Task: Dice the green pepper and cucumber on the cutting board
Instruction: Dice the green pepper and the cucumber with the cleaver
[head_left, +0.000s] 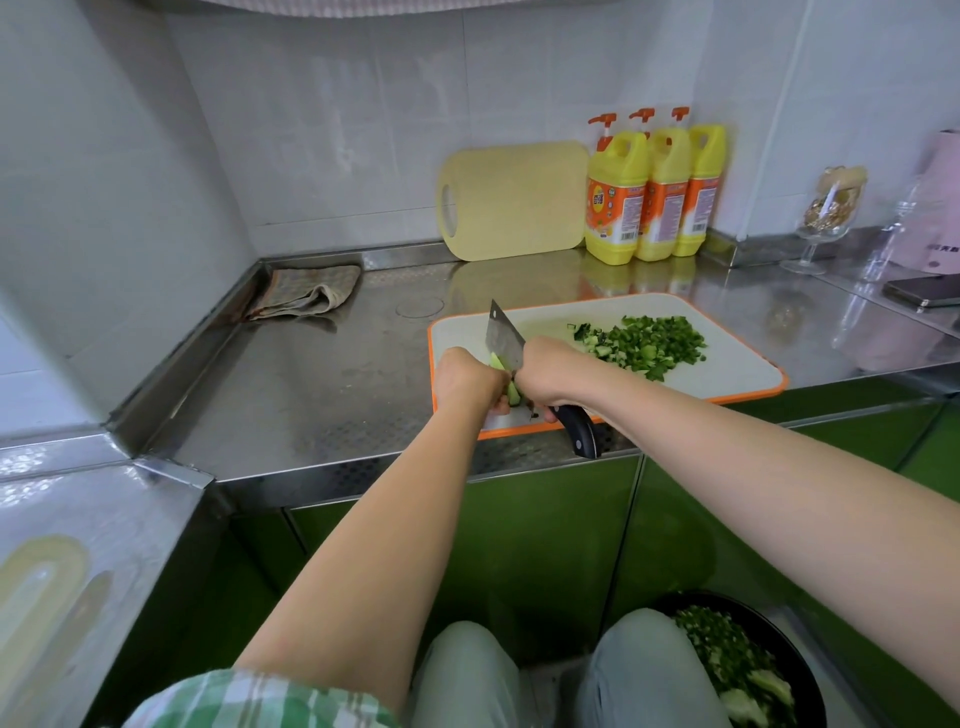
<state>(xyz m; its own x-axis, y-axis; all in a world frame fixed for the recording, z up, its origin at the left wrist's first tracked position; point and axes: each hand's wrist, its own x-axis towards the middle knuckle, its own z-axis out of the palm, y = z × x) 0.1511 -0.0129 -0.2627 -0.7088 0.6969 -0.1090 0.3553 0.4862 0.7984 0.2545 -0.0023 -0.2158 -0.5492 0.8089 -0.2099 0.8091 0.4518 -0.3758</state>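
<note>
A white cutting board (737, 358) with an orange rim lies on the steel counter. On its near left part my left hand (465, 376) holds down a piece of cucumber (513, 391), fingers curled over it. My right hand (548, 371) grips the black handle of a cleaver (503, 338), whose blade stands edge-down against the cucumber just right of my left hand. A heap of diced green pepper and cucumber (647, 343) lies on the board's far right part.
A yellow cutting board (514, 200) and three yellow detergent bottles (652, 195) lean at the back wall. A folded cloth (306, 293) lies at the back left. A glass (826, 218) and a phone (924, 293) stand right. A black bowl of chopped greens (743, 670) sits by my knees.
</note>
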